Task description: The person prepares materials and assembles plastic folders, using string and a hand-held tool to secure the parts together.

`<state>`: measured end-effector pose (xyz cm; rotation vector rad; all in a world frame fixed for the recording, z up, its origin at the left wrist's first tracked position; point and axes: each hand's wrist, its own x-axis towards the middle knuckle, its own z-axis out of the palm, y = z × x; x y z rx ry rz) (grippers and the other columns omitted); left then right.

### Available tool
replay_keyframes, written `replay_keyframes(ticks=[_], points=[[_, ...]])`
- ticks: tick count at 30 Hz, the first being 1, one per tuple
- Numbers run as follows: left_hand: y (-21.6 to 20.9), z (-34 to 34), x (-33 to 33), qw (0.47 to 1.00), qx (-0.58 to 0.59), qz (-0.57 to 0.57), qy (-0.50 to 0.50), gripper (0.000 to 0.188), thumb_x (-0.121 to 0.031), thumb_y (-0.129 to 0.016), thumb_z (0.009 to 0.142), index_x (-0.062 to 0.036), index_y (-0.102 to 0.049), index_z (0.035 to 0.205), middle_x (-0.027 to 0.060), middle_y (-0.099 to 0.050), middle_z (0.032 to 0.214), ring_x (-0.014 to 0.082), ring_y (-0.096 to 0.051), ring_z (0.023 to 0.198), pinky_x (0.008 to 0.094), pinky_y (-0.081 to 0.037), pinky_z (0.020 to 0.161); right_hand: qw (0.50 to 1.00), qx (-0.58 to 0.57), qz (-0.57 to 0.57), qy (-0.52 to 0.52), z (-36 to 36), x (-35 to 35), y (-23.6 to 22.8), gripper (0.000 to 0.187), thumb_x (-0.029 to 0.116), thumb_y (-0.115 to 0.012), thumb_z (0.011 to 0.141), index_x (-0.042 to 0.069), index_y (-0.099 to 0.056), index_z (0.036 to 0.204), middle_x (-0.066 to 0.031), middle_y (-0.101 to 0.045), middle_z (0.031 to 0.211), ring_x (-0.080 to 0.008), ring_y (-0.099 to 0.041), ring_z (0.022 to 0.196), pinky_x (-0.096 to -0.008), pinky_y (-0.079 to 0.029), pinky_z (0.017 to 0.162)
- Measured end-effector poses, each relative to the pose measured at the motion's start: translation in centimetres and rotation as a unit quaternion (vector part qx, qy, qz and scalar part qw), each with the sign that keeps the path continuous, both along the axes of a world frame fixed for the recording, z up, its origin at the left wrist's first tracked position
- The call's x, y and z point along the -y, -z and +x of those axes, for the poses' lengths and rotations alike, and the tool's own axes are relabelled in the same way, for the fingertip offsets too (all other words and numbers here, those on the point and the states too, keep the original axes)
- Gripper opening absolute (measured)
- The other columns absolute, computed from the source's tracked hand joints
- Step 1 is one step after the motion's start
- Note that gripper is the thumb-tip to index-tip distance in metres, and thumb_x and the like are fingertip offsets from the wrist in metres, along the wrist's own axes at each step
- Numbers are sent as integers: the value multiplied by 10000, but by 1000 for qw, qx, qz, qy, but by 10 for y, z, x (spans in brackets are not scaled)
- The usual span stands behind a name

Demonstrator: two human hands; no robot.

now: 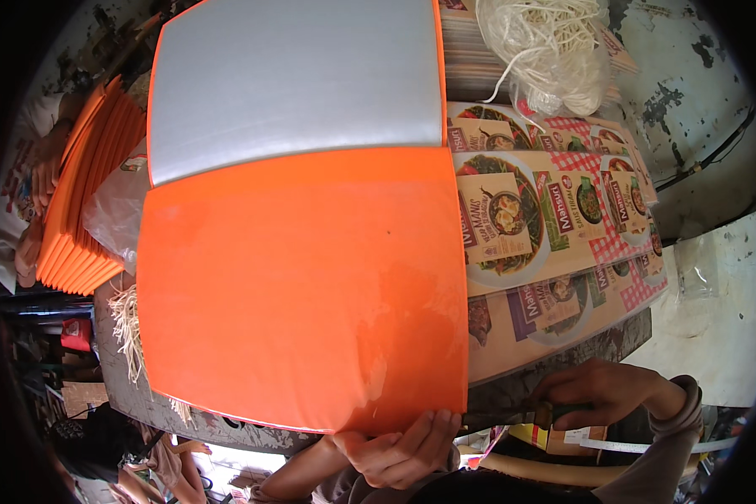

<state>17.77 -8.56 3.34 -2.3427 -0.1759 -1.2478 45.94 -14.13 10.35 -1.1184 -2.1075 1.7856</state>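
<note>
A large orange panel (311, 286) lies flat in front of me, with a darker patch toward its near right. Beyond it, a silver-grey panel (298, 92) with orange edging meets or lies under its far edge. My left hand (403, 454) pinches the orange panel's near right corner, fingers on top. Off that corner to the right, my right hand (605, 391) is closed around a green-handled tool (573, 409). The tool's dark shaft points left and reaches toward the corner; its tip is hidden, so I cannot tell its kind.
Printed sheets (529, 218) with food pictures are stacked on the right of the worn table (622, 336). A plastic bag of white cord (554, 50) rests on the far stack. At left, a person's hands (42, 181) touch a stack of orange panels (92, 202). Loose cord ends (126, 328) hang nearby.
</note>
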Motion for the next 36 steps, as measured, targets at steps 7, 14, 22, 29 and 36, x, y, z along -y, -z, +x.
replay_keyframes(ticks=[7, 14, 22, 29, 36], points=[[4, -1, 7, 999, 6, -22, -32, 230, -194, -467, 754, -130, -687, 786, -46, -661, 797, 68, -626, 765, 217, -370, 819, 999, 9, -5, -36, 3, -7, 1, 330, 292, -527, 902, -38, -536, 898, -202, -519, 1058, -368, -570, 837, -401, -470, 705], [11, 0, 8, 998, 26, -12, -50, 217, -216, -459, 768, -164, -669, 778, -81, -646, 809, 46, -618, 792, 259, -332, 866, 999, -6, -6, -48, 7, -9, 8, 329, 287, -503, 917, -42, -513, 922, -208, -487, 1097, -374, -553, 879, -408, -458, 727], [6, -7, 9, 998, -14, -30, -60, 127, -176, -568, 722, -266, -653, 752, -151, -621, 797, -19, -592, 740, 238, -294, 888, 994, -46, -53, -90, 12, -14, 12, 276, 195, -545, 896, -72, -504, 955, -213, -439, 1162, -340, -493, 989, -372, -412, 844], [12, -5, 4, 998, 10, 41, -42, 243, -236, -501, 698, -145, -669, 848, -65, -622, 831, 65, -612, 807, 294, -313, 875, 992, -76, -55, -79, 12, -13, 16, 315, 237, -508, 916, -67, -481, 994, -210, -430, 1137, -338, -477, 977, -375, -403, 824], [10, -6, 4, 998, 1, 43, -50, 242, -242, -512, 694, -148, -665, 856, -70, -612, 836, 63, -602, 812, 287, -314, 864, 993, -74, -53, -69, 11, -11, 16, 281, 228, -528, 908, -51, -484, 914, -201, -451, 1079, -340, -491, 913, -383, -403, 777]])
